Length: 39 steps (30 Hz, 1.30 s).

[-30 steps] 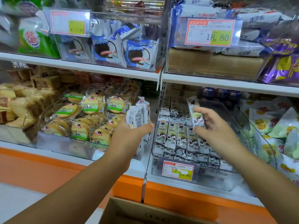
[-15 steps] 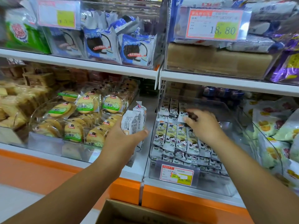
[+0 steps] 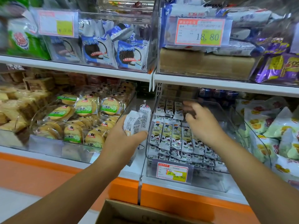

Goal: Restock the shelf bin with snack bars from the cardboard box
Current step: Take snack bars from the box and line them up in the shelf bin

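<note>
This was a shop's snack aisle: white shelves (image 3: 72,67) carried clear plastic bins (image 3: 210,180) packed with wrapped biscuits (image 3: 84,107) and snack bars (image 3: 176,138), with printed price tags (image 3: 199,32) reading 18.80 on the bin fronts.

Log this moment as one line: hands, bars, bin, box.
left hand grips spare snack bars | right hand inside shelf bin, grip blurred | cardboard box at frame bottom

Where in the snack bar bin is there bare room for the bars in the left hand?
Bare room: the clear bin's back right corner, between the right hand and the right wall. Crowded: the snack bars fill its left side and front in tight rows. The left hand grips the held bars outside the left wall.
</note>
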Motion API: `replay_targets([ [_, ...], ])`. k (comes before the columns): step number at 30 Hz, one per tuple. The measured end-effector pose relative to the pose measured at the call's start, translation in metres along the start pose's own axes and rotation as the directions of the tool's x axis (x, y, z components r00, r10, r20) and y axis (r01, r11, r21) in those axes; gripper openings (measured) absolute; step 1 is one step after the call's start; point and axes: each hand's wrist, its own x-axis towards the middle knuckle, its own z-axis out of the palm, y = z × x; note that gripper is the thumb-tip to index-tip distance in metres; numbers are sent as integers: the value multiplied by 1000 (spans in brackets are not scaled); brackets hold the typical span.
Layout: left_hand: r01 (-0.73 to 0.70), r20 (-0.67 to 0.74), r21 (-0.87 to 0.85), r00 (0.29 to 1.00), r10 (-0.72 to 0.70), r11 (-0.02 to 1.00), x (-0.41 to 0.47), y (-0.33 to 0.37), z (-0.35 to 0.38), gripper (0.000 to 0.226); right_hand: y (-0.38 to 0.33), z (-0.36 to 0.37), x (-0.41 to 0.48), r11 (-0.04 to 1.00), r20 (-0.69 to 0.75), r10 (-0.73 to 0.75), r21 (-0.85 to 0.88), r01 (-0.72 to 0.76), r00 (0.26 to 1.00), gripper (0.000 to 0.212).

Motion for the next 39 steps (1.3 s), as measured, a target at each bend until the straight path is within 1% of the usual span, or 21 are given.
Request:
replay_targets([
  [2, -30, 6, -10, 1000, 30, 999, -2, 5, 0, 24, -17, -2, -19, 990, -15, -63, 121, 65, 998, 30],
  [3, -17, 11, -36, 1000, 17, 999, -4, 7, 0, 27, -26, -2, -29, 979, -2, -90, 182, 89, 996, 23],
  [4, 15, 16, -79, 1000, -14, 997, -5, 8, 1, 30, -33, -1, -40, 966, 25, -124, 232, 115, 992, 19],
  [6, 95, 44, -179, 995, -88, 979, -9, 10, 5, 33, -44, 2, -62, 937, 123, -190, 319, 142, 974, 16],
  [8, 138, 98, -228, 988, -118, 964, -13, 11, 11, 28, -50, 6, -80, 925, 231, -199, 366, 104, 952, 23],
  [9, 150, 133, -234, 984, -121, 961, -15, 12, 14, 26, -50, 8, -87, 923, 256, -177, 378, 70, 950, 28],
  [12, 145, 206, -222, 974, -99, 964, -24, 15, 21, 22, -47, 12, -95, 900, 216, -98, 437, -6, 971, 37],
  [16, 137, 224, -223, 971, -86, 965, -27, 17, 21, 23, -43, 10, -95, 833, 191, -76, 551, -43, 979, 39],
  [18, 128, 204, -249, 976, -78, 960, -26, 17, 19, 25, -41, 8, -95, 854, 163, -75, 521, -21, 984, 41],
  [20, 126, 163, -288, 983, -81, 949, -23, 17, 16, 26, -40, 6, -97, 915, 99, -90, 402, 43, 991, 44],
  [22, 129, 125, -315, 988, -94, 940, -20, 17, 14, 25, -40, 5, -100, 955, 39, -164, 257, 149, 986, 48],
  [24, 148, 106, -340, 987, -118, 929, -17, 15, 12, 22, -41, 6, -103, 955, 30, -246, 177, 237, 969, 54],
  [26, 163, 103, -352, 986, -135, 922, -15, 14, 11, 21, -39, 10, -103, 950, 43, -280, 157, 270, 959, 57],
  [28, 171, 102, -355, 984, -144, 919, -15, 13, 11, 21, -36, 13, -101, 948, 52, -283, 164, 271, 958, 55],
  [31, 165, 85, -342, 986, -145, 925, -13, 11, 9, 22, -32, 11, -97, 947, 117, -289, 178, 266, 950, 52],
  [34, 144, 70, -297, 989, -129, 944, -10, 10, 7, 24, -28, 10, -98, 949, 169, -302, 151, 278, 938, 49],
  [36, 124, 67, -268, 992, -110, 956, -10, 9, 7, 21, -27, 12, -97, 947, 135, -309, 137, 291, 941, 44],
  [39, 68, 58, -195, 997, -57, 978, -9, 9, 8, 15, -20, 12, -90, 946, -13, -273, 180, 271, 962, 35],
])
